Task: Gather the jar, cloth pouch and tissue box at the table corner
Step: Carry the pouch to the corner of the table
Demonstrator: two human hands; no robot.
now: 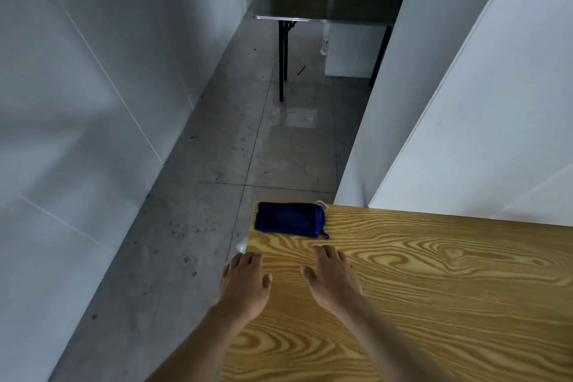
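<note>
In the head view, a dark blue cloth pouch (290, 219) lay flat at the far left corner of the wood-grain table (434, 288), just below the middle of the frame. Its long axis ran across the picture, roughly parallel to the table's far edge, with a pale drawstring loop at its upper right end and a blue cord at its lower right.

Both hands were palm-down in the lower middle of the frame, fingers spread loosely and holding nothing. The right hand (333, 279) hovered over the tabletop with its fingertips (322, 250) pointing up-frame toward the pouch, near it but not touching. The left hand (245, 284) was at the table's left edge, partly over the floor, with a small pale glint just above its fingers that was too unclear to name. The pouch lay straight ahead of the right hand, which looked the nearer of the two.

Neither the jar nor the tissue box was in view. A dark folding table (325, 6) stood well apart at the upper middle of the frame.
</note>
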